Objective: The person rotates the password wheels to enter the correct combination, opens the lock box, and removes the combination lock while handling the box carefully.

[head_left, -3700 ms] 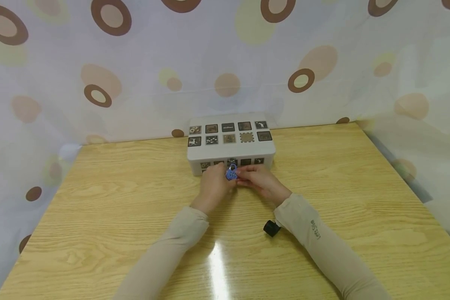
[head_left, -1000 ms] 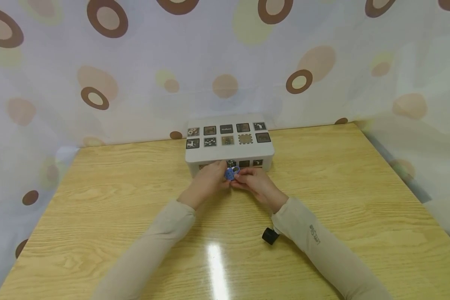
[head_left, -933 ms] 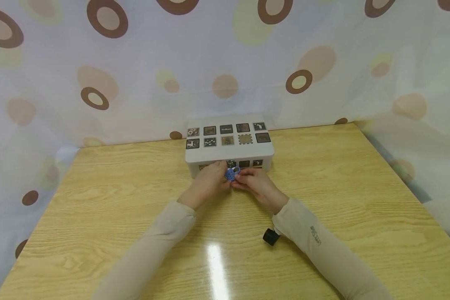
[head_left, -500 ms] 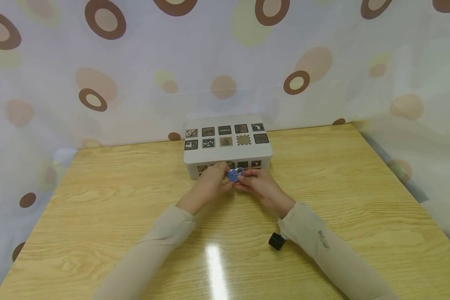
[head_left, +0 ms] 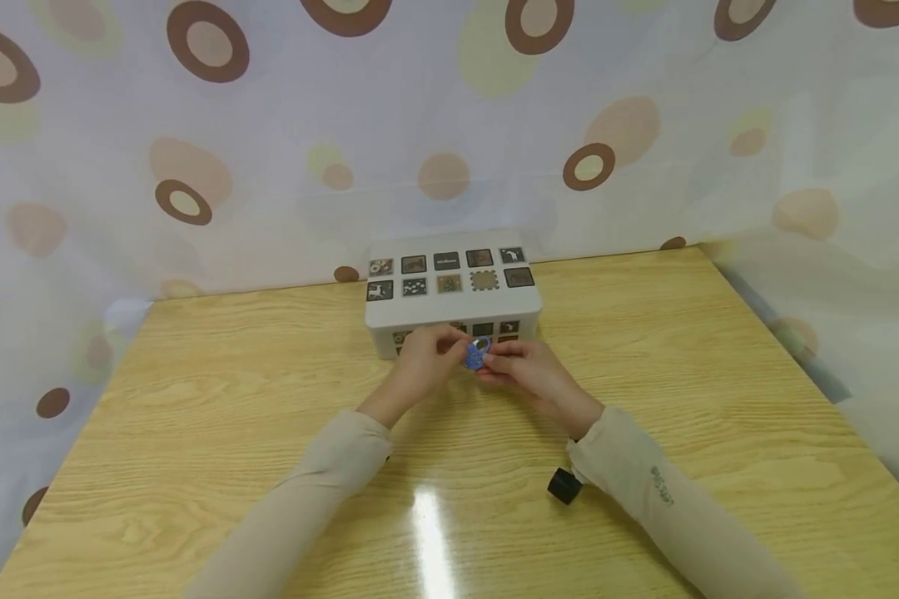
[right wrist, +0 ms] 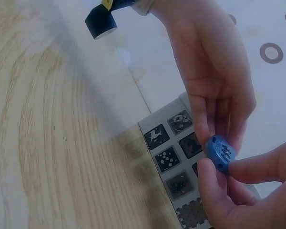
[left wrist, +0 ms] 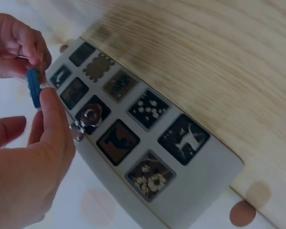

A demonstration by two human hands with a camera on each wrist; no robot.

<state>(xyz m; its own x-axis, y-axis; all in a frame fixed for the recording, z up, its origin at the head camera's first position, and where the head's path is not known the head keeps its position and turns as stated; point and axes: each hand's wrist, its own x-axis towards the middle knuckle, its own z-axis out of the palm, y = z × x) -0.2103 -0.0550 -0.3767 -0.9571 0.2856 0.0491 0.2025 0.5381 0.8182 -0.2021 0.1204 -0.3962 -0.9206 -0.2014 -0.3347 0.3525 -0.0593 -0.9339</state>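
A small blue combination padlock is held up in front of a white box covered in dark picture squares. My right hand pinches the padlock on its right side, with thumb and finger on it in the right wrist view. On the other side is my left hand; its extended fingertips reach the lock's end in the left wrist view, while its thumb stands apart from the lock. A metal clasp shows on the box, separate from the padlock. The shackle is partly hidden by fingers.
The box stands at the back of a wood-grain table, close against a spotted curtain. More curtain runs along the left and right sides. A black cylindrical wrist device sits by the right sleeve cuff.
Both hands and the padlock have shifted slightly rightward and away from the box front. The padlock has turned between the fingers, and the left hand has eased back from it.
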